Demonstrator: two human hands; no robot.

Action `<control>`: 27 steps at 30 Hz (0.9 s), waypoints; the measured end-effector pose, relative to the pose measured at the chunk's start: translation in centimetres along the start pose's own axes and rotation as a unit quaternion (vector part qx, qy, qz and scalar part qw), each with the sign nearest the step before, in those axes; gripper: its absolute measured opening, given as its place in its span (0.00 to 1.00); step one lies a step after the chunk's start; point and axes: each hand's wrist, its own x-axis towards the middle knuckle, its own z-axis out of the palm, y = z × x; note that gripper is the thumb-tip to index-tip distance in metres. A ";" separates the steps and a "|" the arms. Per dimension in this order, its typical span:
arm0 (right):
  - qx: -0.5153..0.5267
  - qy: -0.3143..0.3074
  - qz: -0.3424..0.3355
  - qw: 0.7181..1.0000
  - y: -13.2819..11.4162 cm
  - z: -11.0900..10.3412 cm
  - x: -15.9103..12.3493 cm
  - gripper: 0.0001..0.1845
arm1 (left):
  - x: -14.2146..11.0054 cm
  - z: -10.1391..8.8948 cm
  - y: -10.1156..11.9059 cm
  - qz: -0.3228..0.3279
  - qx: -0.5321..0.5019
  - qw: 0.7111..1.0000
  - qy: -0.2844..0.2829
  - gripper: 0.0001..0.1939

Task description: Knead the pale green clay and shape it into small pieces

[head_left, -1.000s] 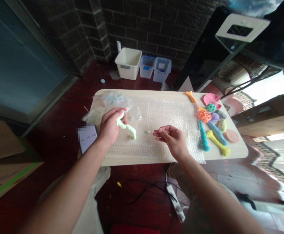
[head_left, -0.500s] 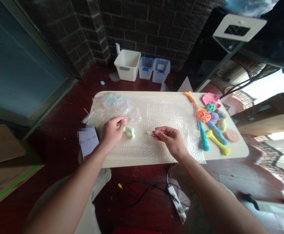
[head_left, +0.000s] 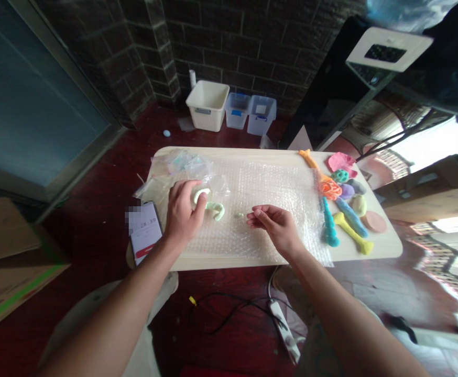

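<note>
My left hand (head_left: 184, 212) is closed loosely around one end of a pale green modelling clay piece (head_left: 215, 210). The thumb presses on its upper curl, while the other end bends into a hook over the bubble wrap (head_left: 248, 183). Tiny pale green clay bits (head_left: 239, 214) lie just left of my right hand (head_left: 272, 222). That hand's thumb and fingertips are pinched together above the wrap, and whatever they may hold is too small to make out.
Crumpled clear plastic bags (head_left: 187, 165) lie at the table's back left, near a phone (head_left: 145, 230). Coloured clay shapes, including a yellow one (head_left: 352, 233) and an orange rose-like one (head_left: 329, 189), crowd the right end. Bins (head_left: 207, 107) stand on the floor behind.
My left hand has opened its grip somewhat and turned, so the upper curl of the green clay now shows. The lower hook has shifted slightly right. My right hand stays nearly still.
</note>
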 end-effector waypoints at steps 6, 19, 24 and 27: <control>0.001 -0.002 -0.001 1.000 0.5 0.2 0.1 0.22 | -1.8 0.2 3.3 0.134 -0.056 0.988 -0.051 0.09; 0.008 0.069 -0.024 0.997 -0.3 -1.3 1.1 0.20 | -4.6 3.5 6.0 0.089 -0.110 0.953 -0.267 0.10; -0.023 0.071 -0.021 0.997 -0.5 -0.7 1.0 0.21 | -6.3 4.0 7.2 0.082 -0.072 0.934 -0.341 0.10; -0.053 0.060 -0.044 0.996 -0.7 -0.8 0.9 0.20 | -6.4 3.9 7.2 0.076 -0.077 0.933 -0.342 0.10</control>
